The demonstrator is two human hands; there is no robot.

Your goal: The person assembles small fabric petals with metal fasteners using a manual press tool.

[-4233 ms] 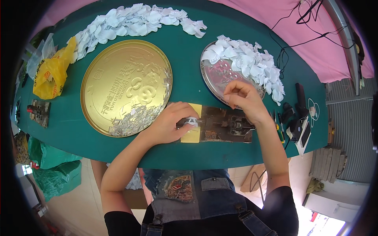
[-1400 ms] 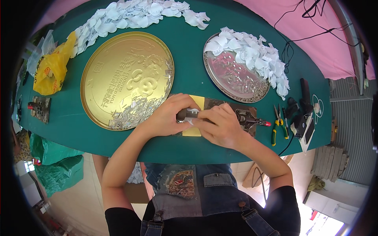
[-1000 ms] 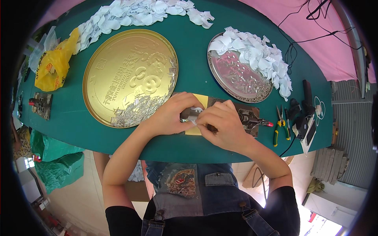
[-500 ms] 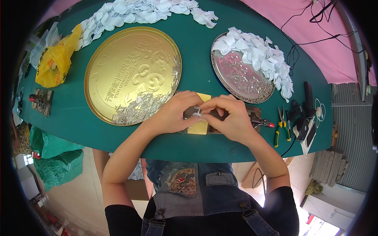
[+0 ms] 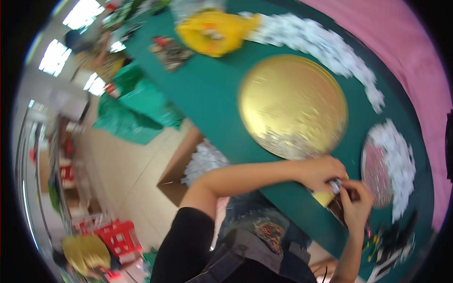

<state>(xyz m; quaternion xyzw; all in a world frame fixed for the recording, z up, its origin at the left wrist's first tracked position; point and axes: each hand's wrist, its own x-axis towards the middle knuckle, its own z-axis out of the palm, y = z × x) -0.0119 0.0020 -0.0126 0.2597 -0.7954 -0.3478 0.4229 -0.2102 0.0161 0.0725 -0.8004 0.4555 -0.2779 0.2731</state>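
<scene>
My left hand and my right hand meet near the table's front edge. Both are closed, their fingertips pinching a small white piece whose exact kind is blurred. Beneath them lies a yellow pad beside a dark brown block, partly hidden by my right hand. Just beyond my left hand is a large round gold tray, with a heap of thin silvery metal pins along its near edge. Right of my hands, a round metal tray holds more white pieces and small shiny bits.
White pieces lie in a long heap behind the gold tray, near a yellow plastic bag. A cardboard box of white pieces and green bags stand off the table's left side. Pliers and cables sit at right. Two other people are farther off.
The view has swung left and tilted, so the table now runs diagonally and more of the room shows. My hands still hold the small white piece together above the yellow pad.
</scene>
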